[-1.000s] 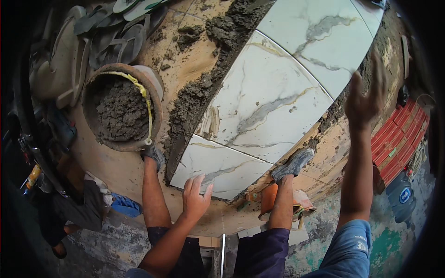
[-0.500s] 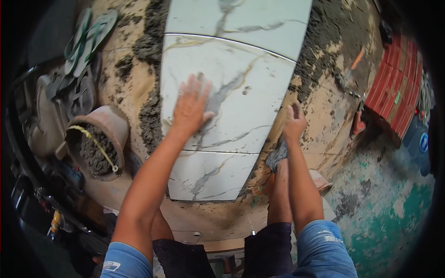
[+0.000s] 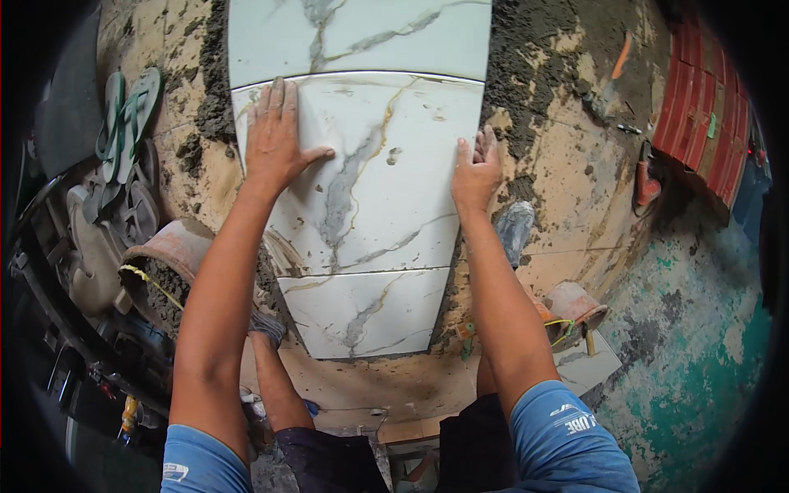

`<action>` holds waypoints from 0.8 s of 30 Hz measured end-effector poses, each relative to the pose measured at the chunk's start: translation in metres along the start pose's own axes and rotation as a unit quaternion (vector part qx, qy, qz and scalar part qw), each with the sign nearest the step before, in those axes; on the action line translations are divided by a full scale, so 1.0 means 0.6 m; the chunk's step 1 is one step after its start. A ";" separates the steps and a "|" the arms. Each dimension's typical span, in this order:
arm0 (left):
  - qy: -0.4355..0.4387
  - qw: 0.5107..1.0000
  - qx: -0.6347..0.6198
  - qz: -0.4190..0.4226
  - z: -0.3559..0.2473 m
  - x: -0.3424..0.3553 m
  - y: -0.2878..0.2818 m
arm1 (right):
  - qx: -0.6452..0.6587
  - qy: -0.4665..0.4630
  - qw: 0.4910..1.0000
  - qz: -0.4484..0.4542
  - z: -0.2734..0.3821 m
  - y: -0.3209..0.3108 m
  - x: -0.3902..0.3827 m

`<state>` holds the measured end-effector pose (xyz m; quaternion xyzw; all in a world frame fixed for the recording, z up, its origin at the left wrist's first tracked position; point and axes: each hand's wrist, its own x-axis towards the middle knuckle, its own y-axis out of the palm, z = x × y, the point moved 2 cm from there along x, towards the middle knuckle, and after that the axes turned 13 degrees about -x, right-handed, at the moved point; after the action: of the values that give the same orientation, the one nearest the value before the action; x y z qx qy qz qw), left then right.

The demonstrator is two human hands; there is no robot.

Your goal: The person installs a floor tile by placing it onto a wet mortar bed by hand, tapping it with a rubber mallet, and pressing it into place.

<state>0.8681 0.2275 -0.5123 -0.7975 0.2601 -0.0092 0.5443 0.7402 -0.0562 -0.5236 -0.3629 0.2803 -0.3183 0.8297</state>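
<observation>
A white marble-patterned floor tile (image 3: 386,189) lies in a row between two like tiles, one beyond it (image 3: 362,37) and one nearer me (image 3: 362,312). My left hand (image 3: 275,140) rests flat on the middle tile's upper left part, fingers spread. At the tile's right edge my right hand (image 3: 477,168) presses with its fingers on the rim, beside grey mortar (image 3: 534,90). Neither hand holds anything.
A bucket of grey mortar (image 3: 160,271) stands at the left, with flip-flops (image 3: 123,123) behind it. A smaller bucket (image 3: 575,308) sits at the right. A trowel (image 3: 608,78) and red bricks (image 3: 699,115) lie at the far right. My feet flank the nearest tile.
Both hands have come down onto the middle tile; the right hand, raised in the air a second ago, now presses the tile's right edge. My view has swung to centre on the tiles.
</observation>
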 end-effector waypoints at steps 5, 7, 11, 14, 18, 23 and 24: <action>-0.007 1.000 0.017 0.001 0.003 0.003 0.000 | 0.024 0.022 0.998 0.060 0.005 -0.007 -0.004; -0.016 1.000 0.015 0.008 0.000 0.004 -0.001 | 0.001 0.005 0.997 0.072 -0.008 -0.009 0.002; -0.024 0.999 0.023 0.005 -0.003 0.004 -0.002 | 0.061 -0.014 0.997 0.045 -0.026 -0.026 0.010; -0.032 0.998 0.047 0.020 0.007 -0.002 -0.008 | 0.015 0.047 0.997 0.064 -0.008 -0.048 -0.011; -0.043 0.997 0.058 0.038 -0.004 0.004 -0.010 | -0.040 0.045 0.995 0.080 -0.025 -0.051 -0.017; -0.044 0.995 0.068 0.051 -0.006 0.008 -0.007 | -0.028 0.036 0.994 0.102 -0.036 -0.053 -0.013; -0.036 0.997 0.062 0.043 -0.011 0.006 -0.001 | -0.032 0.039 0.994 0.101 -0.045 -0.060 -0.012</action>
<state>0.8695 0.2205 -0.5101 -0.7502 0.2734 0.0269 0.6014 0.7051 -0.0813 -0.5094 -0.3469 0.3576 -0.2376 0.8339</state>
